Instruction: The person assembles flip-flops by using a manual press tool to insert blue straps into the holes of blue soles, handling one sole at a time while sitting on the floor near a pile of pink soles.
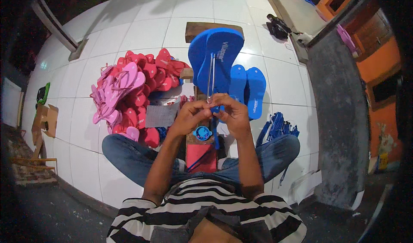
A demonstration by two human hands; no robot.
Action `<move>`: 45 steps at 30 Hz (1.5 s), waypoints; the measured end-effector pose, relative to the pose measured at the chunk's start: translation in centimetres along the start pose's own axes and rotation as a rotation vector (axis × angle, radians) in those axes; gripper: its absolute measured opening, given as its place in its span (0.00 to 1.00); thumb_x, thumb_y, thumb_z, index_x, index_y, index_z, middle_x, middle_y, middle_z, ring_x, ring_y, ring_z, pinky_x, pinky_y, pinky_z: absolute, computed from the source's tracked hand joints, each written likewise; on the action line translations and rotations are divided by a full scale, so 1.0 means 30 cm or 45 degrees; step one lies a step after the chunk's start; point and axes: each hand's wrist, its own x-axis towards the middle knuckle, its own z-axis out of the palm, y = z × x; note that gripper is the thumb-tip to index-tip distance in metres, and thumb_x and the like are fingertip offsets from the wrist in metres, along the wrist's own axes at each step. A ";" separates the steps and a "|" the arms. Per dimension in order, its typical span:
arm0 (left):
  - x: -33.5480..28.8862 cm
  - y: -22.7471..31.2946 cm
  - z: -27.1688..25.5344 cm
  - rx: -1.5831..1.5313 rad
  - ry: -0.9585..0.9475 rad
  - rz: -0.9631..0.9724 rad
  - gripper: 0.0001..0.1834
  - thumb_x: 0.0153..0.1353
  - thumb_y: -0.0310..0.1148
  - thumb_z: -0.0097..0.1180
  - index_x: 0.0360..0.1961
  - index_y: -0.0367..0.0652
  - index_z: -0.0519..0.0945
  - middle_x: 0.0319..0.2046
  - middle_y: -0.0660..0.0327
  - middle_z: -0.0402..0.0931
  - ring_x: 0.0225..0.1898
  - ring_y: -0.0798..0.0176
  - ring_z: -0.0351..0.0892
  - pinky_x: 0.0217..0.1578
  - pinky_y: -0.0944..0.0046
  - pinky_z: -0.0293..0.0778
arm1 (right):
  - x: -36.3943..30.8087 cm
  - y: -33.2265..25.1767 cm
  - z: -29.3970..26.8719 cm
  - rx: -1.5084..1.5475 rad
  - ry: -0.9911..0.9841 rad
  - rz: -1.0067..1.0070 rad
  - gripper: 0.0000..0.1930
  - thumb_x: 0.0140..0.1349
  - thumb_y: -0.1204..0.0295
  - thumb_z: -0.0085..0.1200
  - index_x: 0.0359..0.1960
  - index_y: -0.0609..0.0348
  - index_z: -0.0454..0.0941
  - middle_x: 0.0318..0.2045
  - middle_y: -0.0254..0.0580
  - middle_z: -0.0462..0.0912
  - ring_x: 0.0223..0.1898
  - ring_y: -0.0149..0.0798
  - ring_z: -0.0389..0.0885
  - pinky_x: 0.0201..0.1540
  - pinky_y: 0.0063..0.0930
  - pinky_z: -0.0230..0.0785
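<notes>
From my head view, my left hand (189, 116) and right hand (232, 113) meet at the picture's centre, both closed in a pinch on the near end of a blue sandal (221, 55) (its sole stands up towards twelve o'clock). A thin metal rod (210, 73) runs along it. A pink sandal pile (133, 92) lies at nine o'clock on the white tiled floor (142, 27), two blue soles (249, 90) at two o'clock.
</notes>
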 end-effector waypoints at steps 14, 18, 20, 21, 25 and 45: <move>0.147 0.258 -0.082 0.748 0.652 0.668 0.11 0.60 0.29 0.56 0.43 0.38 0.76 0.40 0.59 0.76 0.39 0.68 0.75 0.40 0.68 0.70 | 0.107 -0.021 0.024 0.333 0.052 -0.033 0.14 0.43 0.78 0.70 0.25 0.58 0.73 0.25 0.36 0.71 0.29 0.35 0.77 0.42 0.32 0.76; 0.211 0.393 -0.033 1.296 0.639 0.928 0.17 0.58 0.32 0.58 0.48 0.40 0.75 0.48 0.54 0.73 0.48 0.56 0.72 0.45 0.62 0.71 | 0.117 -0.025 0.028 0.445 -0.017 0.085 0.11 0.42 0.81 0.68 0.22 0.59 0.75 0.29 0.39 0.76 0.31 0.32 0.76 0.36 0.27 0.73; 0.248 0.399 -0.022 1.415 0.564 0.993 0.20 0.56 0.34 0.60 0.50 0.41 0.75 0.49 0.53 0.72 0.52 0.51 0.69 0.49 0.59 0.70 | 0.118 -0.027 0.024 0.469 -0.047 0.128 0.11 0.43 0.81 0.68 0.22 0.59 0.74 0.28 0.38 0.77 0.32 0.31 0.76 0.35 0.25 0.73; 0.260 0.404 -0.015 1.468 0.547 1.014 0.20 0.56 0.35 0.60 0.49 0.41 0.75 0.49 0.54 0.72 0.52 0.51 0.69 0.49 0.58 0.70 | 0.121 -0.020 0.018 0.384 -0.049 0.160 0.12 0.44 0.80 0.68 0.23 0.58 0.74 0.27 0.37 0.75 0.30 0.31 0.76 0.32 0.24 0.72; 0.261 0.426 0.014 1.606 0.516 1.085 0.18 0.56 0.36 0.61 0.45 0.40 0.75 0.46 0.55 0.74 0.47 0.51 0.73 0.45 0.57 0.72 | 0.157 0.009 -0.029 0.353 -0.068 0.363 0.11 0.45 0.76 0.68 0.24 0.58 0.74 0.27 0.36 0.77 0.31 0.29 0.77 0.31 0.22 0.71; 0.132 0.394 0.167 0.637 0.487 0.385 0.20 0.68 0.44 0.44 0.49 0.37 0.73 0.38 0.58 0.76 0.40 0.68 0.72 0.43 0.69 0.67 | 0.259 -0.166 0.002 -0.101 0.059 -0.123 0.25 0.54 0.71 0.63 0.54 0.60 0.71 0.51 0.45 0.77 0.54 0.36 0.73 0.56 0.32 0.67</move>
